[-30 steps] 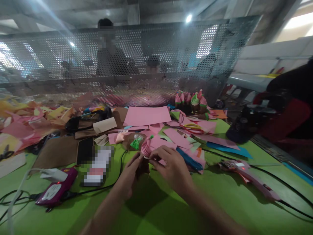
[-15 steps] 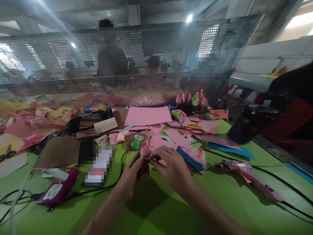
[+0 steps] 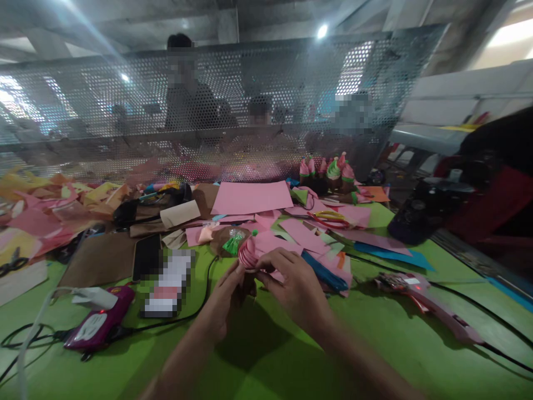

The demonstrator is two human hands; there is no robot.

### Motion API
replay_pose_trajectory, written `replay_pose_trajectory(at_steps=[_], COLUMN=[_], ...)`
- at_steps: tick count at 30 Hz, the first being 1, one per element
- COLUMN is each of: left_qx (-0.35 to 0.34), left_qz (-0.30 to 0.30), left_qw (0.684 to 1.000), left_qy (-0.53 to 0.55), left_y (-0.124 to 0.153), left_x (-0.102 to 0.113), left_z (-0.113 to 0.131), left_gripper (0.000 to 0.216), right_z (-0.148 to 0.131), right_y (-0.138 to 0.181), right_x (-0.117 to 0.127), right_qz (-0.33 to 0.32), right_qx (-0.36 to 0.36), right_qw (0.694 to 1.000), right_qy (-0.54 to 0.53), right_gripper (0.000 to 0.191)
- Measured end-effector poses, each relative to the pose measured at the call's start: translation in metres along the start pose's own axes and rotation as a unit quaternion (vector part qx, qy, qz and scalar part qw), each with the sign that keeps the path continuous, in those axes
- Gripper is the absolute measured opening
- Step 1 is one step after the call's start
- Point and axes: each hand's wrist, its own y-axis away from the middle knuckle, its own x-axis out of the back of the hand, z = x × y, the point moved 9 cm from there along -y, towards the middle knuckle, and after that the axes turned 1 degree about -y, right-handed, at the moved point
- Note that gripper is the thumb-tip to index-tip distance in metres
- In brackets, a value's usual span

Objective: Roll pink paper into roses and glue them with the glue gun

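Between my two hands is a small paper cupcake (image 3: 247, 253) with a pink swirled top, a green tip and a brown base that my fingers partly cover. My left hand (image 3: 227, 289) is closed on its lower left side. From the right, my right hand (image 3: 291, 278) pinches the lower edge of the pink swirl. Just behind it lie a clear bag with green bits (image 3: 234, 242) and scattered pink paper strips (image 3: 303, 236). A bundle of blue strips (image 3: 325, 271) rests beyond my right hand.
A pink glue gun (image 3: 433, 311) with a cord lies at right. On the left are a purple power strip (image 3: 94, 322), phones (image 3: 169, 286) and scissors (image 3: 14, 262). Finished cupcakes (image 3: 333, 173) stand at the back before a perforated metal screen (image 3: 291, 83); people are behind it.
The pink swirl has turned slightly and its green tip has shifted a little left. Both hands stay in almost the same place, still holding the cupcake.
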Motion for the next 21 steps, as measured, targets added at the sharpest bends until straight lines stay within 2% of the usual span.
replay_pose_trajectory(at_steps=[10, 21], left_qx=[-0.033, -0.018], left_qz=[-0.007, 0.015], left_qw=[0.999, 1.0], left_qy=[-0.031, -0.004], left_y=[0.0006, 0.0011], left_x=[0.0011, 0.004], left_z=[0.0056, 0.0039], left_gripper=[0.028, 0.027], right_z=[-0.0012, -0.0026], right_y=[0.0, 0.0007], right_x=[0.0003, 0.0027], right_qz=[-0.004, 0.01], right_qx=[0.0, 0.005], right_qw=[1.0, 1.0], right_qy=[0.007, 0.016], right_gripper=[0.016, 0.016])
